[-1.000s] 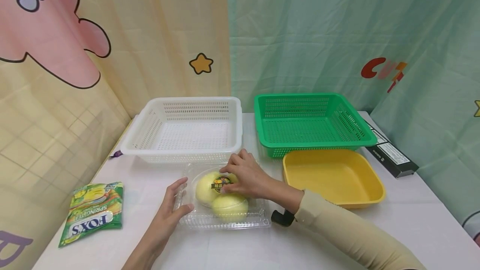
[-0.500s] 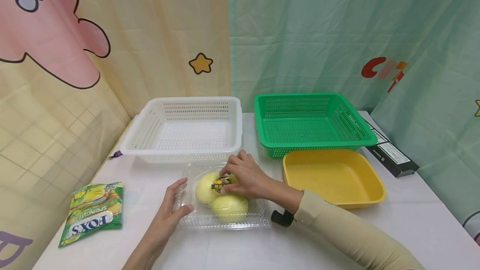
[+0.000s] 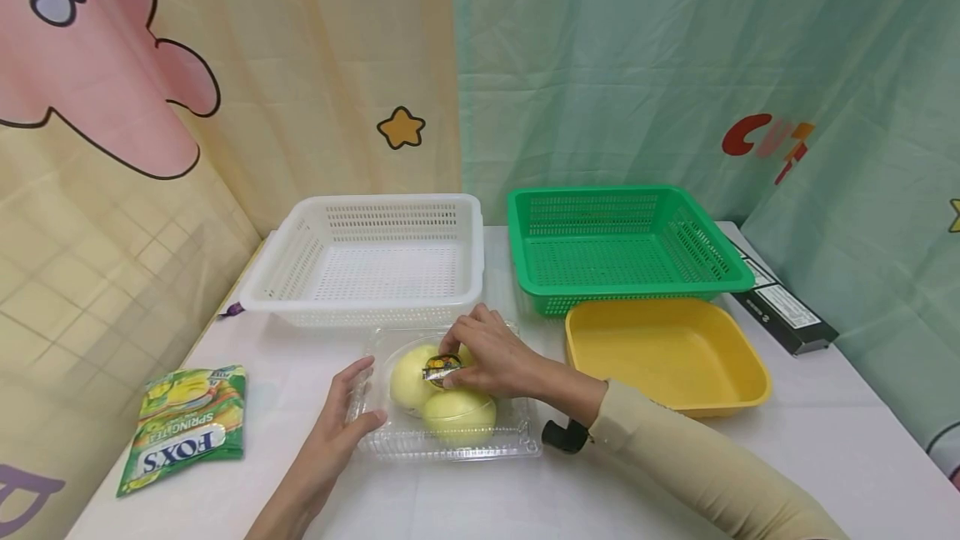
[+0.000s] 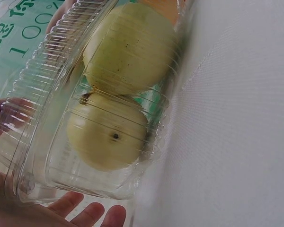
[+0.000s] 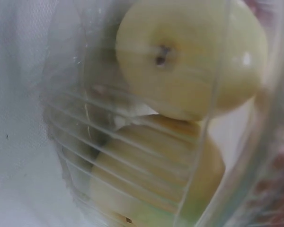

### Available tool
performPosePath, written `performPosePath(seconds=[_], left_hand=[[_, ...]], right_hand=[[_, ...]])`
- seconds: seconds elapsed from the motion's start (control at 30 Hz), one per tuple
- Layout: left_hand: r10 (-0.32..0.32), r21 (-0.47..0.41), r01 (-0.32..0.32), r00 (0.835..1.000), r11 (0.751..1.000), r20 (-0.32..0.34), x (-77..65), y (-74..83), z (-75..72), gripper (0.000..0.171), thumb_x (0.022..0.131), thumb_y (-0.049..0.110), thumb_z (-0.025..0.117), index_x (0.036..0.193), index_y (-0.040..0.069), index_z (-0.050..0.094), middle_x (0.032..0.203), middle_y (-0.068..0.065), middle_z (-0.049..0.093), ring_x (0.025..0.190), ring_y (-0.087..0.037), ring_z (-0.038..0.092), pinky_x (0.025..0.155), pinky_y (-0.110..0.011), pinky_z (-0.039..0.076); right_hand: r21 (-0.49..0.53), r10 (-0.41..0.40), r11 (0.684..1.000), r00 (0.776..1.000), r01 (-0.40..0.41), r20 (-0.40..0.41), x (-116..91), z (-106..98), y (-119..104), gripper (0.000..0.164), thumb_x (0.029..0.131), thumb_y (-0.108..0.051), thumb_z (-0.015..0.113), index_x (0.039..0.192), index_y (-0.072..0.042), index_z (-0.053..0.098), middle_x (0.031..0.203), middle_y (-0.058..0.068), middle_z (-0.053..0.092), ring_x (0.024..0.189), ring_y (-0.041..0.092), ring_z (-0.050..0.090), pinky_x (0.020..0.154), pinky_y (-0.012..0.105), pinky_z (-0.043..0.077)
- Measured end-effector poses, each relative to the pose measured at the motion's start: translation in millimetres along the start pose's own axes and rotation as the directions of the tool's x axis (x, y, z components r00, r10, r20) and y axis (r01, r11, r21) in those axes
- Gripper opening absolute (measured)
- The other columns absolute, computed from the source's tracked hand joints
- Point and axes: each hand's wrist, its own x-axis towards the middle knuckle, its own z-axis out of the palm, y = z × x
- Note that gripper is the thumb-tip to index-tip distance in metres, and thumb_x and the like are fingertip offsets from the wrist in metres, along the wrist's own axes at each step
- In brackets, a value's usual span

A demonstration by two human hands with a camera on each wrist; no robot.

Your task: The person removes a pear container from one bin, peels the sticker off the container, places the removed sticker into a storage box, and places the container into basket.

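Note:
A clear plastic clamshell box lies on the white table with several round, pale yellow pears inside, seen through its lid. On the lid's top is a dark round sticker, its surface bent and shiny. My right hand pinches this sticker between thumb and fingertips. At the box's left side, my left hand holds the box by its edge, thumb towards me and fingers farther back. Through the ribbed wall, pears show in the left wrist view, and a pear in the blurred right wrist view.
A white basket and a green basket stand at the back. In front of the green one is a yellow tub. A green FOX'S packet lies left, a black box far right, a small purple wrapper near the left edge.
The sticker has bent under my right fingers and its print shows less flat than before. My right hand has shifted very slightly towards me; the left hand and the box stay put.

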Motion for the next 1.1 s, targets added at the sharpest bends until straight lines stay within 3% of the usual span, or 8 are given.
performPosePath(seconds=[0.33,0.83,1.1], left_hand=[[0.002,-0.006,-0.002,1.0,1.0,0.002,0.2,-0.9,0.3,0.07,0.089,0.017,0.057,0.146,0.029,0.019,0.159,-0.007,0.007,0.146,-0.041,-0.008,0.108,-0.071,0.003],[0.028,-0.008,-0.028,1.0,1.0,0.007,0.6,-2.2,-0.7,0.07,0.089,0.016,0.058,0.146,0.029,0.019,0.158,-0.009,0.009,0.146,-0.042,-0.005,0.108,-0.072,0.004],[0.03,-0.01,-0.03,1.0,1.0,0.003,0.6,-2.7,-0.3,0.07,0.089,0.015,0.058,0.146,0.028,0.019,0.158,-0.009,0.01,0.146,-0.042,-0.004,0.108,-0.071,0.005]], right_hand=[[0.072,0.029,0.997,0.999,-0.032,0.038,0.1,-1.5,-1.0,0.029,0.075,-0.024,0.078,0.1,-0.017,0.065,0.088,-0.012,0.064,0.087,0.009,0.038,0.077,0.024,0.03],[0.077,-0.071,0.995,0.997,0.068,0.026,-0.4,-3.6,3.8,0.014,0.078,-0.02,0.073,0.092,-0.016,0.072,0.085,-0.008,0.069,0.083,0.009,0.039,0.077,0.023,0.03],[0.173,-0.028,0.985,0.999,0.02,0.046,-0.7,-7.7,3.7,0.007,0.083,-0.02,0.069,0.087,-0.016,0.073,0.082,-0.008,0.068,0.082,0.011,0.04,0.073,0.024,0.03]])
